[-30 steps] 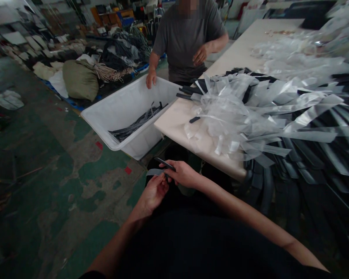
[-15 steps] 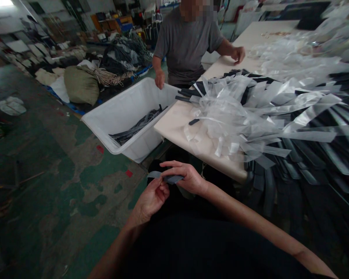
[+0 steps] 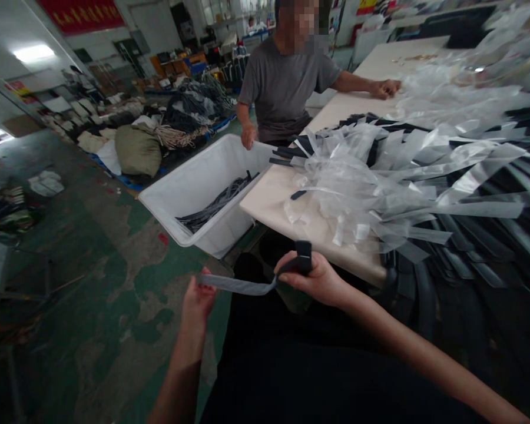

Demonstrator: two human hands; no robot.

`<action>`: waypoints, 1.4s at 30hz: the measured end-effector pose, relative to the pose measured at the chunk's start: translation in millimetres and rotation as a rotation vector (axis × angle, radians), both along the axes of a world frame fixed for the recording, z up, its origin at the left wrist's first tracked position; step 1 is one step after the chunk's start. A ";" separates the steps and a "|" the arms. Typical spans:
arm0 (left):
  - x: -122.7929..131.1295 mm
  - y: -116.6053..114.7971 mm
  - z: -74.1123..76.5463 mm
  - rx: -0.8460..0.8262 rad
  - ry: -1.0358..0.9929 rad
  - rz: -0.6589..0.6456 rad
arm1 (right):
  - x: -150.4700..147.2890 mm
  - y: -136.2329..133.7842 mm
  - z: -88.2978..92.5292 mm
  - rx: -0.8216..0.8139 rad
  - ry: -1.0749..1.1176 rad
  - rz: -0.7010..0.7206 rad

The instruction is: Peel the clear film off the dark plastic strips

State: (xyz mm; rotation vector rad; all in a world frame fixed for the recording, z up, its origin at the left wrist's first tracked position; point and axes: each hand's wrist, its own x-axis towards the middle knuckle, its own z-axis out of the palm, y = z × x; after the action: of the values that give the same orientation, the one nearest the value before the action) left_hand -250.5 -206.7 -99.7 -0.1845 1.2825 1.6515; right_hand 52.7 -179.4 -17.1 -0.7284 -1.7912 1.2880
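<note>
A grey strip stretches between my two hands, above my lap and in front of the table's near corner. My left hand pinches its left end. The fingers of my right hand are closed around the other end, where a darker part of the strip sticks up past the thumb. What the strip is made of I cannot make out. Clear plastic strips lie heaped on the table to the right, over dark strips that hang off the near edge.
A white tub holding dark grey strips stands against the table. Across from me a person in a grey shirt has one hand on the tub's rim and the other over the table. Sacks and bundles lie on the floor behind.
My hands have moved apart, the left one leftward and the right one rightward, drawing the strip out between them. The other person's arm reaches farther over the table. My view has tilted up.
</note>
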 end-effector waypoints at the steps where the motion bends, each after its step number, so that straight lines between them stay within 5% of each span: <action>1: -19.9 1.8 1.0 0.003 0.049 0.054 | 5.9 -1.3 1.1 -0.033 0.009 -0.010; 4: -61.5 0.1 14.3 0.058 0.203 0.181 | 15.5 -5.1 -0.6 -0.152 0.022 -0.013; 7: -57.4 -3.2 30.7 0.140 0.305 0.152 | 10.5 -5.9 -3.6 -0.298 0.054 0.017; 15: 60.0 -11.8 36.9 0.354 0.441 -0.695 | -16.4 23.5 8.2 -0.458 0.246 0.003; 21: 88.1 -16.8 35.9 0.391 0.595 -1.142 | -15.0 47.0 13.6 -0.466 0.354 -0.057; 24: 93.5 -15.0 43.9 0.413 0.629 -1.134 | -16.6 49.7 13.6 -0.429 0.333 -0.120; 32: 130.5 10.7 76.9 0.402 0.719 -0.825 | -29.6 30.3 15.4 -0.315 0.091 -0.199; 42: 122.5 -8.4 70.9 0.410 0.971 -1.054 | -11.8 33.1 23.4 -0.333 0.153 -0.275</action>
State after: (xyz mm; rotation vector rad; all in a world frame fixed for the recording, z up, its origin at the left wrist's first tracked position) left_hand -128.0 -215.1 -28.9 1.4497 1.2691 0.9671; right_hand 41.0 -146.3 6.2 -0.9922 -1.3161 1.4255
